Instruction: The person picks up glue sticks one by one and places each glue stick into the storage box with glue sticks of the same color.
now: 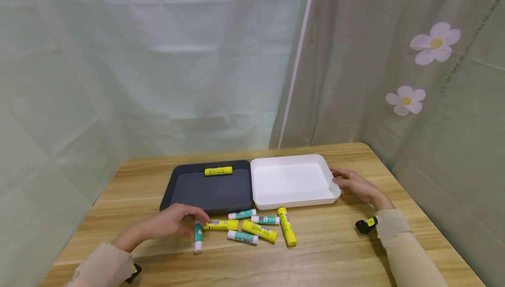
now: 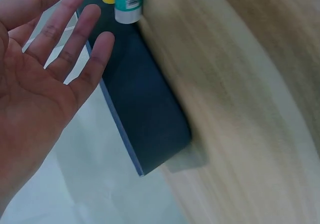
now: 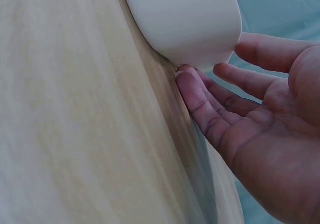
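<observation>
My left hand point(image 1: 169, 222) hovers over the left end of the pile, fingers spread and holding nothing. Its fingertips overlap the end of a yellow glue stick point(image 1: 222, 224) in the head view, and a green-and-white glue stick point(image 1: 198, 237) lies just beside them. The left wrist view shows the bare palm beside the dark tray point(image 2: 137, 98). At the right end of the white tray point(image 1: 293, 203), my right hand point(image 1: 357, 186) touches the outer wall with extended fingers. In the right wrist view, the fingertips sit against the white tray's corner point(image 3: 187, 23).
One yellow glue stick point(image 1: 218, 171) lies inside the dark tray, which stands against the white one. In front of the trays are more glue sticks, yellow point(image 1: 286, 227) and green point(image 1: 242, 237). Curtains point(image 1: 197, 81) hang behind the wooden table point(image 1: 327, 252).
</observation>
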A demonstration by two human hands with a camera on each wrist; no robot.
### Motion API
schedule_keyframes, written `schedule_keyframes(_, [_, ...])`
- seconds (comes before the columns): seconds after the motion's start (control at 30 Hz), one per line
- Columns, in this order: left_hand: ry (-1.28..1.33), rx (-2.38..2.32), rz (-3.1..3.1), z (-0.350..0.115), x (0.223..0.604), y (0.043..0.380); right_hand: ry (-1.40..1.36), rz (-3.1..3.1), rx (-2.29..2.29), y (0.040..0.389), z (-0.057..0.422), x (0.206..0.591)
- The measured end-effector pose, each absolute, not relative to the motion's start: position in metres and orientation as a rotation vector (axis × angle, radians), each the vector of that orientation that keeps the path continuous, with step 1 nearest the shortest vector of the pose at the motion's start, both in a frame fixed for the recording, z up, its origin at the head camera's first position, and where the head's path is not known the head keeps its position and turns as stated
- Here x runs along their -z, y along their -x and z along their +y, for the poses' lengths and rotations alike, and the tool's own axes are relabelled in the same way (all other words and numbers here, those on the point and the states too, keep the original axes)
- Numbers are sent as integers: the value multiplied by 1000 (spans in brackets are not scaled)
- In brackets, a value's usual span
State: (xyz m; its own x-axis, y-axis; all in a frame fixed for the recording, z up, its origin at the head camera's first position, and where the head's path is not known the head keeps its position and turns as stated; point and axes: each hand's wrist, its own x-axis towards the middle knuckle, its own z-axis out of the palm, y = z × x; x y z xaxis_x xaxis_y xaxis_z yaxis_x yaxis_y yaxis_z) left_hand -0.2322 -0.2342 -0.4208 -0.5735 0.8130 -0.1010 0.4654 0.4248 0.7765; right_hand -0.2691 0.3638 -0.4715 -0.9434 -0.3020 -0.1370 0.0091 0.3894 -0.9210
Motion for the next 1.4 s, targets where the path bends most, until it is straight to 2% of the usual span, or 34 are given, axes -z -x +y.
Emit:
schedule_keyframes(0.97, [-1192, -880, 2308, -239, 446, 225, 260, 2388, 1556, 269, 363, 470])
schedule_keyframes(1.4, [-1116, -916, 2287, -238, 449, 222, 243, 2379, 1548, 271, 364, 471])
